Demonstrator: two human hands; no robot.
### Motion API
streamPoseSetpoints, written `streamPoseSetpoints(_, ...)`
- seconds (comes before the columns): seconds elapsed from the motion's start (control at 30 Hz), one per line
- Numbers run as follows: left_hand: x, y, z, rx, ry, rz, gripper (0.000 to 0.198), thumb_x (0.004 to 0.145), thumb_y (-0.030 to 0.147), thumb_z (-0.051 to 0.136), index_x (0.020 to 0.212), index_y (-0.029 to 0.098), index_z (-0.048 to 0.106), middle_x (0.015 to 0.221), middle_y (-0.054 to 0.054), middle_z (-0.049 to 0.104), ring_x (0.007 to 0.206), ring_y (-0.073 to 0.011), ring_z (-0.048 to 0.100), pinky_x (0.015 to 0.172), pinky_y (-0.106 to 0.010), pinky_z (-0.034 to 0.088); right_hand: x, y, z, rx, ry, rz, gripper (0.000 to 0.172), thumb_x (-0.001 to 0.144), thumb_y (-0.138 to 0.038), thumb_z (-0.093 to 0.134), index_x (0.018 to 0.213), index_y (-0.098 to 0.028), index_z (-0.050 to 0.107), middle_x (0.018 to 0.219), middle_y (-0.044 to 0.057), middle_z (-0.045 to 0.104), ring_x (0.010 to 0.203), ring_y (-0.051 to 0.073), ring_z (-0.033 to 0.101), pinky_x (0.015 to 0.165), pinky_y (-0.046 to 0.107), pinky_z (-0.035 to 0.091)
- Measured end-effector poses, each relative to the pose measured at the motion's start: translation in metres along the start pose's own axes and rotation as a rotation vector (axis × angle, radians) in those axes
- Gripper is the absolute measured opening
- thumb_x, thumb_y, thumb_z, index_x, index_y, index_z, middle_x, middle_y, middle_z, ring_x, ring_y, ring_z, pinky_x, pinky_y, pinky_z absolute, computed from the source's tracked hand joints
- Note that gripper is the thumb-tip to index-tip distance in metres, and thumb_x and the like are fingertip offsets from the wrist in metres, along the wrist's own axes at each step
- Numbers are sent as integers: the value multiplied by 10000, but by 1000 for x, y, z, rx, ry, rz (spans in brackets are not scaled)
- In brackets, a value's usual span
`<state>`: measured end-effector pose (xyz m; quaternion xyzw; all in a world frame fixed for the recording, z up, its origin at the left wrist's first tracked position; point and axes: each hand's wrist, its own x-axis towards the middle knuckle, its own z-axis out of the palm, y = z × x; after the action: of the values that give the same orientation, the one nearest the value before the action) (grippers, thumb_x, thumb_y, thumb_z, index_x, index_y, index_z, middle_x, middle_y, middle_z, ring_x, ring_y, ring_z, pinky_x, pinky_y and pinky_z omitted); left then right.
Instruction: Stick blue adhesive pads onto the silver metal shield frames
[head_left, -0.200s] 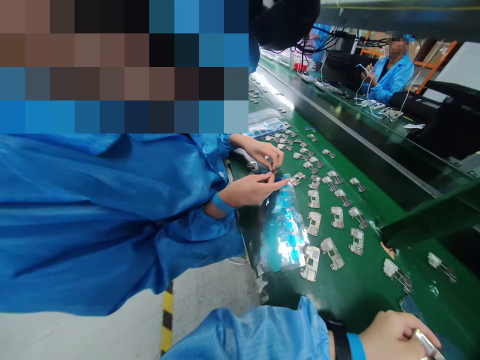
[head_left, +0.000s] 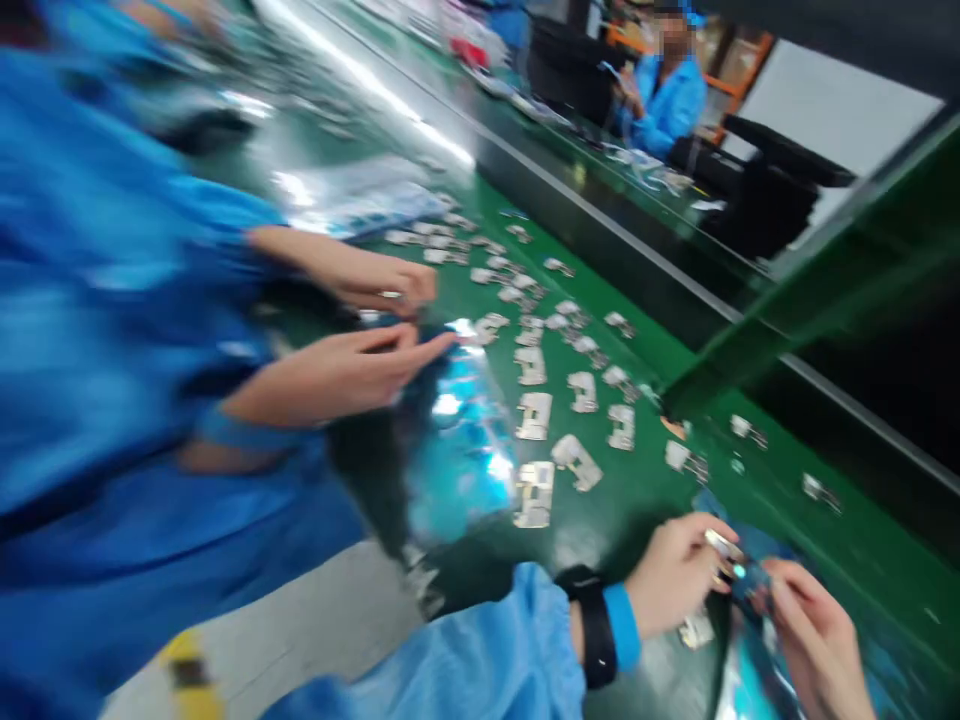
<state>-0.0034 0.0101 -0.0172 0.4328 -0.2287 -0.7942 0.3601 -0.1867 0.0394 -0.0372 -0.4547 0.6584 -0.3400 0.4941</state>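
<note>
Left hand: A small metal circuit board (head_left: 722, 548) is pinched between thumb and fingers of the left hand (head_left: 671, 575), above a green bench (head_left: 622, 560).
Right hand: Thumb and fingertips of the right hand (head_left: 817, 630) are brought close together at a small dark-blue piece (head_left: 751, 588), just beside the pinched board; whether it is gripped or merely touched cannot be told through the blur.
Board grip: A hold by the edges, judged safest, is advised, with the flat faces left free of fingertips.
Meeting point: The board is best held steady by the left hand, while fine movement is left to the right.
Glossy sheet: A shiny blue sheet (head_left: 742, 685) is seen below and between both hands; light pressure is advised, lest it be creased.
Loose board: Another board (head_left: 696, 630) is seen just below the left hand, where it could be brushed by the wrist.
</note>
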Motion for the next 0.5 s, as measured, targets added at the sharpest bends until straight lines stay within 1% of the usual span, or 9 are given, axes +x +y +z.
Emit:
streamPoseSetpoints(0.03, -1, 2, -1, 27, -13, 3, 320, 851, 31, 390, 1100, 39, 591, 982, -111, 632, 764, -69, 576, 675, -172, 478, 0, 0, -1, 67, -36, 19, 405, 663, -502, 698, 817, -139, 606, 940, 97, 568, 801, 108, 570, 697, 178, 490)
streamPoseSetpoints(0.1, -2, 10, -4, 72, -41, -11, 301, 856, 29, 383, 1094, 34, 566, 991, -107, 630, 785, -63, 577, 662, -143, 465, -1, -2, -1, 129, -88, 4, 368, 696, -451, 691, 838, -127, 587, 877, 77, 549, 756, 76, 543, 682, 150, 468)
streamPoseSetpoints(0.2, -4, 18, -5, 104, -63, -31, 285, 859, 27, 375, 1086, 39, 547, 975, -96, 627, 815, -71, 588, 689, -152, 477, -6, -8, 4, 130, -92, -7, 352, 735, -429, 670, 851, -112, 569, 873, 67, 545, 763, 58, 520, 698, 132, 449)
streamPoseSetpoints(0.3, -5, 17, -4, 104, -61, -34, 255, 873, 52, 385, 1074, 52, 543, 957, -87, 633, 829, -82, 601, 711, -167, 482, -9, -11, 7, 104, -92, 34, 370, 738, -436, 675, 916, -122, 590, 944, 70, 567, 823, 56, 537, 755, 122, 455)
streamPoseSetpoints(0.4, -3, 13, -4, 112, -51, -28, 270, 876, 78, 411, 1117, 74, 533, 955, -80, 644, 844, -90, 612, 673, -148, 459, -8, -14, 6, 74, -176, 58, 391, 730, -440, 684, 945, -123, 605, 981, 77, 579, 864, 60, 557, 788, 118, 465)
streamPoseSetpoints(0.47, -1, 11, -6, 133, -62, -21, 292, 877, 100, 426, 1154, 89, 516, 946, -75, 648, 862, -96, 613, 664, -142, 448, -7, -18, 5, 51, -207, 50, 385, 743, -451, 668, 914, -113, 601, 938, 77, 580, 818, 53, 549, 742, 116, 464)
streamPoseSetpoints(0.5, -1, 10, -7, 148, -71, -17, 292, 879, 113, 431, 1159, 95, 513, 943, -73, 648, 871, -97, 611, 666, -140, 446, -7, -21, 5, 41, -199, 40, 389, 742, -461, 664, 885, -107, 594, 906, 76, 577, 786, 50, 539, 708, 116, 460)
